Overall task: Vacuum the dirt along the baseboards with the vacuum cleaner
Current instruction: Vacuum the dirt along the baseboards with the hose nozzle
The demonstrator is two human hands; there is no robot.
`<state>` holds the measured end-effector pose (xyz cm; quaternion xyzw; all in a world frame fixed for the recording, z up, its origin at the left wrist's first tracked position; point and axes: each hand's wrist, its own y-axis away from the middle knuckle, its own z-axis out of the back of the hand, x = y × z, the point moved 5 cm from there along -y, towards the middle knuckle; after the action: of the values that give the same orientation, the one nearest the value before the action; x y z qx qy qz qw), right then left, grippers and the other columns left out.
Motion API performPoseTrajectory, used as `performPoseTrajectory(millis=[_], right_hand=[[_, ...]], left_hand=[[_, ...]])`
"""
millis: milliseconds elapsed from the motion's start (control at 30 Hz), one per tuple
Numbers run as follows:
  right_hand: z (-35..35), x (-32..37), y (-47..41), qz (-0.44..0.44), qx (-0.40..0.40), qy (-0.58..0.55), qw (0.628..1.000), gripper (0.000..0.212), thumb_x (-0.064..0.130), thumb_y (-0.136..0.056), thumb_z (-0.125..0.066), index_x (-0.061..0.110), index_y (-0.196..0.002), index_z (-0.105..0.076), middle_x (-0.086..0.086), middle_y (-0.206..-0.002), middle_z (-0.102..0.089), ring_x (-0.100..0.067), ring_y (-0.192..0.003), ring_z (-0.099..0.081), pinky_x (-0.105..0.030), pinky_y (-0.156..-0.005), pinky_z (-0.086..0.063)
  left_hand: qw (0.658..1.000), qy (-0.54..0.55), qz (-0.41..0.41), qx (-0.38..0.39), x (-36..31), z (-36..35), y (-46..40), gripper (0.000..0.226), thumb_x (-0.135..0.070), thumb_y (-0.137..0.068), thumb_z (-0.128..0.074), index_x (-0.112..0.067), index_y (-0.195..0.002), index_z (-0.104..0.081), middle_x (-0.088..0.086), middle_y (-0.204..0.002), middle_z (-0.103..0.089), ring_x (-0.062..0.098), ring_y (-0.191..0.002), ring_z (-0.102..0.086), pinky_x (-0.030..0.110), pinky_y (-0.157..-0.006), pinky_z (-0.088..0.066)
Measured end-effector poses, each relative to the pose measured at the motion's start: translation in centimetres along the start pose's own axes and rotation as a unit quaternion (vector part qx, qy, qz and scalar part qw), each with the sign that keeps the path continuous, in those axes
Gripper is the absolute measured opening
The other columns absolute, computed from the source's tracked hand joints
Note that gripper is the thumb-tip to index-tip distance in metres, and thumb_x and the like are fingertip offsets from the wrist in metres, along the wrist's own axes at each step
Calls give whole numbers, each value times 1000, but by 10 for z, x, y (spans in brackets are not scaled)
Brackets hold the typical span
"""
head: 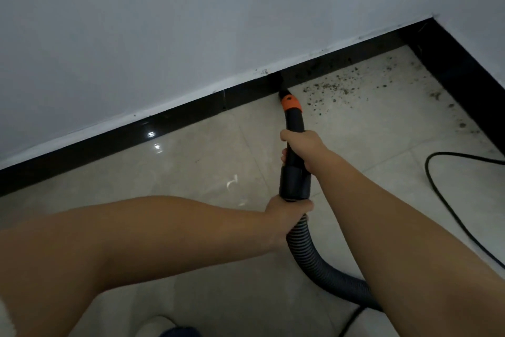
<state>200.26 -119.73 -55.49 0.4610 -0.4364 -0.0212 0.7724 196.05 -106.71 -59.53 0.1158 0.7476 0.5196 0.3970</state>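
Note:
A black vacuum wand [294, 123] with an orange collar [291, 102] points at the black baseboard [175, 120], its tip touching the foot of the wall. My right hand [303, 145] grips the wand's upper tube. My left hand [287, 215] grips the ribbed grey hose [314, 263] just below the wide black cuff [295, 182]. Dark crumbs of dirt [338, 85] lie scattered on the tiles to the right of the tip, along the baseboard toward the corner.
A black power cord [448, 208] loops over the pale tiled floor [207, 156] at right. A second baseboard [461, 82] runs down the right wall from the corner. The white wall [164, 22] is scuffed. A shoe tip [161, 324] shows at the bottom edge.

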Motion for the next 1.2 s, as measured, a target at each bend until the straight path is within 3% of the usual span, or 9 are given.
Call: performPoseTrajectory(millis=[133,400,533,633,767,933,1067,1200], right_hand=[[16,-33,19,-10,30,23,999,12,10,-85,-61,7,-85,-50,-13,-63,-55,-23,-48,-53,-29,-49,-50],[83,-91,41,-25,-43,-47,998,13,11,-85,-62,8,-90,-50,-12,-62,-56,-23,-47,-53,-32,-53,-51],[79,-82,39,-14,-27,-41,999,12,11,-86,-61,7,-89,-50,-12,-62,-55,-22,-46,-52,-30,-48,-50],[67,-67,33,-4,-15,-36,999,13,11,-86,-62,6,-90,-50,-12,-64,-55,-21,-47,-53,-28,-47,-49],[68,-55,23,-2,-37,-58,998,16,12,-85,-63,6,-91,-49,-13,-65,-56,-22,-49,-55,-30,-50,-50],[76,-51,18,-9,-37,-44,998,16,11,-85,-63,6,-92,-49,-12,-66,-55,-22,-49,-54,-30,-50,-50],[63,-43,15,0,-2,-18,1000,12,9,-86,-61,8,-84,-48,-12,-66,-53,-21,-49,-53,-25,-46,-50],[57,-40,10,4,-6,-16,1000,13,10,-85,-61,9,-84,-48,-11,-66,-54,-21,-49,-52,-26,-47,-49]], left_hand=[[1000,10,23,2,41,-27,12,17,-12,-78,-71,-8,-92,-63,10,-84,-65,27,-84,-63,40,-87,-55],[998,-55,0,38,82,-71,28,19,-13,-78,-70,-12,-95,-61,8,-87,-62,23,-85,-60,33,-79,-52],[999,-31,-7,23,75,-74,30,15,-10,-80,-67,-9,-93,-60,7,-79,-60,20,-75,-58,27,-69,-50],[1000,-14,-23,0,61,-66,27,12,-9,-81,-66,-9,-90,-59,8,-78,-60,21,-73,-57,29,-69,-50],[998,-32,-50,-32,42,-62,19,27,-10,-81,-66,-3,-107,-62,8,-82,-60,20,-73,-57,24,-61,-47],[999,-20,-32,-7,41,-73,14,24,-8,-80,-65,-4,-103,-59,7,-80,-58,20,-72,-56,25,-62,-47],[1000,8,-24,-18,38,-68,7,34,-9,-78,-68,-2,-110,-61,11,-87,-61,25,-81,-58,31,-70,-50],[999,10,-22,-28,37,-62,1,25,-9,-78,-67,-5,-102,-61,8,-82,-60,23,-76,-58,28,-66,-48]])
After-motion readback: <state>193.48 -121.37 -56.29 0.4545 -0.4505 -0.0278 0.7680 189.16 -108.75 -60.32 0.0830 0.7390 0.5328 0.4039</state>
